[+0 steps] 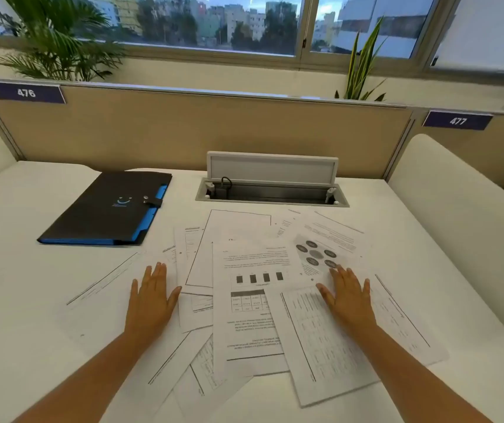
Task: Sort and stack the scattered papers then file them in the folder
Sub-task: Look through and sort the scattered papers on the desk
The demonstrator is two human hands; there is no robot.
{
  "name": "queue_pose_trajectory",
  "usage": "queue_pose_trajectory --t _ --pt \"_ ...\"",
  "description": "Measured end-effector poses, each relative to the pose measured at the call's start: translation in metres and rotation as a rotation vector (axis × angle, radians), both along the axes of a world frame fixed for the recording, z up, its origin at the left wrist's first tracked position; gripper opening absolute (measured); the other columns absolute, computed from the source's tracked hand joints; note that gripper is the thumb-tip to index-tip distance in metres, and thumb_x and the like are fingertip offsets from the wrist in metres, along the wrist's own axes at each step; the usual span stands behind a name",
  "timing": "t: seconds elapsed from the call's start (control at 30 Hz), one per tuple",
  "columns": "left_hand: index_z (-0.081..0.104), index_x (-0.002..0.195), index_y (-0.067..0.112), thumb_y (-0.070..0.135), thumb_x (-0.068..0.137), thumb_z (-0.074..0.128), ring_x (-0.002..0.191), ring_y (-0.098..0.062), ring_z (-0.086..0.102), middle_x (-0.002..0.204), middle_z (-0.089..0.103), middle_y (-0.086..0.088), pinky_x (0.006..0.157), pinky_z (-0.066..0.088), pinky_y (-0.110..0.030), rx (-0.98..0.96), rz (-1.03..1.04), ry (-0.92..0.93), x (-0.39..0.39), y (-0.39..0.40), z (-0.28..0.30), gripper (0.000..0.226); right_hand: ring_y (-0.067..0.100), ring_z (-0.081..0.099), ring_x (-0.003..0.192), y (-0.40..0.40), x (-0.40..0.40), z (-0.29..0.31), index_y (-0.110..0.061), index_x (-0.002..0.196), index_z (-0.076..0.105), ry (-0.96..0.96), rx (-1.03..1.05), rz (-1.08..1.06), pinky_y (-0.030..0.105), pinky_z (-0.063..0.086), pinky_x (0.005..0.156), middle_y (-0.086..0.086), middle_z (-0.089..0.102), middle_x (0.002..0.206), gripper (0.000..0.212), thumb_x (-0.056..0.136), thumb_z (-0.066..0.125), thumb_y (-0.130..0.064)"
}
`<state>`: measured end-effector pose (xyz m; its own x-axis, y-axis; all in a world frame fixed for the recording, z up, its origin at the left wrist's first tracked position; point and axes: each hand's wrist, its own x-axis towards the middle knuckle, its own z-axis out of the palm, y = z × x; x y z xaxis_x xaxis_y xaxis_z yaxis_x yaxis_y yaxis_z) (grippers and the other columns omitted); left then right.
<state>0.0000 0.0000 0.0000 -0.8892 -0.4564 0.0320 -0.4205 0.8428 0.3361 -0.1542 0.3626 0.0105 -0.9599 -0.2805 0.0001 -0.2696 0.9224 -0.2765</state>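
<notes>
Several printed papers [250,303] lie scattered and overlapping across the middle of the white desk [24,270]. My left hand [151,297] lies flat, fingers straight, on the sheets at the left side of the spread. My right hand [348,296] lies flat on a table-printed sheet at the right side, its fingertips near a page with a circle diagram [316,254]. A black folder [107,209] with blue inner edges and a snap strap lies closed at the back left, apart from the papers.
An open cable tray [272,193] with a raised lid is set into the desk behind the papers. A beige partition [183,132] with number tags 476 and 477 closes the back. White side panels stand left and right. Plants stand beyond the partition.
</notes>
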Motion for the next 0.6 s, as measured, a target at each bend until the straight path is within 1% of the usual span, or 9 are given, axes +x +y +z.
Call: queue_pose_trajectory --t 0.03,0.07,0.13,0.27,0.37,0.43,0.47,0.53,0.6 --pt "0.003 0.146 0.012 0.049 0.093 0.023 0.145 -0.021 0.002 0.157 0.007 -0.006 0.118 0.001 -0.042 0.021 0.021 0.000 0.003 0.000 -0.002 0.067 0.019 0.003 0.144 0.000 0.003 -0.001 -0.020 0.145 0.014 -0.008 0.027 -0.004 0.051 -0.006 0.116 0.000 0.012 0.156 0.065 0.092 0.023 -0.057" --pt "0.004 0.146 0.012 0.045 0.094 0.026 0.145 -0.022 0.003 0.157 0.008 -0.006 0.118 0.001 -0.041 0.037 0.032 0.000 0.005 -0.001 -0.005 0.066 0.018 0.003 0.144 0.001 0.004 -0.003 -0.021 0.145 0.014 -0.009 0.049 -0.001 0.052 -0.007 0.115 -0.001 0.011 0.157 0.065 0.092 0.022 -0.057" --pt "0.007 0.146 0.011 0.042 0.095 0.028 0.145 -0.022 0.005 0.157 0.011 -0.006 0.118 0.003 -0.040 0.040 0.055 -0.008 0.010 -0.002 -0.011 0.063 0.017 0.004 0.144 0.003 0.008 -0.009 -0.023 0.146 0.015 -0.012 0.043 -0.016 0.053 -0.008 0.114 -0.002 0.010 0.157 0.063 0.092 0.022 -0.055" --pt "0.012 0.145 0.011 0.039 0.096 0.028 0.144 -0.022 0.010 0.156 0.015 -0.007 0.117 0.006 -0.039 0.014 0.054 0.008 0.010 -0.002 -0.012 0.059 0.016 0.004 0.144 0.005 0.010 -0.012 -0.024 0.145 0.018 -0.005 -0.014 -0.032 0.053 -0.004 0.115 -0.003 0.012 0.156 0.060 0.093 0.024 -0.054" --pt "0.020 0.144 0.010 0.036 0.096 0.031 0.143 -0.024 0.015 0.154 0.021 -0.008 0.117 0.009 -0.039 0.015 0.053 0.022 0.010 -0.002 -0.013 0.056 0.015 0.005 0.144 0.005 0.010 -0.013 -0.024 0.145 0.019 0.000 -0.021 -0.032 0.053 -0.004 0.115 -0.004 0.013 0.156 0.060 0.093 0.024 -0.054" --pt "0.030 0.141 0.007 0.031 0.095 0.036 0.141 -0.027 0.024 0.150 0.030 -0.011 0.115 0.015 -0.041 0.012 0.071 0.046 0.010 0.000 -0.011 0.052 0.015 0.006 0.144 0.005 0.010 -0.013 -0.024 0.145 0.020 0.012 -0.023 -0.033 0.052 -0.003 0.115 -0.003 0.014 0.156 0.060 0.093 0.025 -0.054" --pt "0.038 0.137 0.005 0.027 0.095 0.040 0.136 -0.030 0.033 0.146 0.038 -0.014 0.112 0.022 -0.044 -0.001 0.085 0.075 0.011 0.001 -0.009 0.048 0.015 0.007 0.144 0.005 0.010 -0.013 -0.024 0.144 0.020 0.014 -0.023 -0.036 0.052 -0.003 0.115 -0.003 0.015 0.156 0.060 0.093 0.025 -0.053" --pt "0.054 0.122 -0.001 0.016 0.090 0.051 0.119 -0.038 0.051 0.128 0.056 -0.020 0.099 0.038 -0.051 -0.041 0.097 0.149 0.012 0.004 -0.008 0.037 0.016 0.007 0.144 0.005 0.011 -0.013 -0.024 0.144 0.020 0.015 -0.019 -0.035 0.053 -0.002 0.116 -0.003 0.015 0.156 0.060 0.093 0.025 -0.053" --pt "0.063 0.107 -0.003 0.008 0.085 0.058 0.100 -0.040 0.061 0.110 0.066 -0.022 0.084 0.046 -0.051 -0.086 0.090 0.206 0.013 0.006 -0.008 0.025 0.016 0.007 0.144 0.005 0.011 -0.014 -0.024 0.144 0.020 0.014 -0.017 -0.041 0.053 -0.002 0.115 -0.003 0.015 0.156 0.060 0.093 0.025 -0.053"
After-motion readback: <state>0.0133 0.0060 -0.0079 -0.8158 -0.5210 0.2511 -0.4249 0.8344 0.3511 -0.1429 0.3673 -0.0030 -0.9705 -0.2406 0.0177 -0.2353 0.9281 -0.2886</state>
